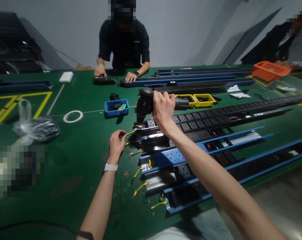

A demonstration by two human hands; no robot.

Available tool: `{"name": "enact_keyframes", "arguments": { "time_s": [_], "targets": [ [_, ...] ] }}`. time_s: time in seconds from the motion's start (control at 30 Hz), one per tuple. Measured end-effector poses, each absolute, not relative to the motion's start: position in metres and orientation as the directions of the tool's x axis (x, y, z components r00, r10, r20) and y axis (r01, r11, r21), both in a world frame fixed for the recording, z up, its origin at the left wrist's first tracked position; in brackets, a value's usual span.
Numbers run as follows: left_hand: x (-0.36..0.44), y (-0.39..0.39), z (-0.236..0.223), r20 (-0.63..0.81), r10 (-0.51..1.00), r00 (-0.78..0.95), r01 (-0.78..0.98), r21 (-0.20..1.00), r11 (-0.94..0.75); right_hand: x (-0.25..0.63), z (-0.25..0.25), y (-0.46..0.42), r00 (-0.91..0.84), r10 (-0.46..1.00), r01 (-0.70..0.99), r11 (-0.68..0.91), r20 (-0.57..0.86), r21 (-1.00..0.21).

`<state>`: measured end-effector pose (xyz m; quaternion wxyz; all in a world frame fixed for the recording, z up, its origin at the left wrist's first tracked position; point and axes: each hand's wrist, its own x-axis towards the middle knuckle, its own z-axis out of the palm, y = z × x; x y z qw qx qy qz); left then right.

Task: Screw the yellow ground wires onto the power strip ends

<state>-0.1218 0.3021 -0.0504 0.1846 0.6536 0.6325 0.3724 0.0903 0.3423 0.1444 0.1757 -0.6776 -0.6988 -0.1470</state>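
And here at the green table [73, 160], the right hand [163, 108] has its fingers wrapped tight round a black power driver [145, 101], nose down at the left end of a dark socket strip [189, 117], the far one in this near group. The left hand [117, 143] is just beside that end, thumb and fingers pinching a yellow lead [130, 133]. How far along? The nearer strips show short leads at their ends, such as this yellow-green lead [158, 204] and this yellow one [140, 189], so those look fastened; the far end seems to be the one in hand. Whether its screw is seated, I can't tell; the driver hides it. The leads' outer ends lie free. And the looks: long, slim channels side by side, dark sockets dotted red, one with a bright blue socket block [168, 156], coloured wires peeping from open gaps.
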Motion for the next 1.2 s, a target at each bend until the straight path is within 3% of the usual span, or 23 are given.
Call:
{"name": "enact_keyframes", "arguments": {
  "time_s": [0.47,0.77,0.97,1.1,1.2],
  "targets": [
    [-0.119,0.298,-0.039,0.244,0.961,-0.131,0.625,0.773,-0.111,0.085,0.144,0.341,-0.071,0.883,0.997,0.06,0.463,0.039],
    [-0.122,0.298,-0.04,0.234,0.972,0.011,0.729,0.664,-0.168,0.084,0.142,0.339,-0.071,0.867,0.997,0.068,0.493,0.024],
    [-0.12,0.297,-0.037,0.179,0.984,-0.01,0.674,0.728,-0.126,0.094,0.139,0.339,-0.047,0.872,0.998,0.057,0.487,-0.005],
    [-0.119,0.298,-0.039,0.185,0.983,0.003,0.707,0.695,-0.132,0.099,0.136,0.341,-0.042,0.876,0.999,0.039,0.48,0.016],
    [-0.125,0.3,-0.035,0.144,0.989,0.014,0.64,0.759,-0.12,0.099,0.135,0.343,-0.039,0.877,0.999,0.031,0.48,0.024]
  ]
}}
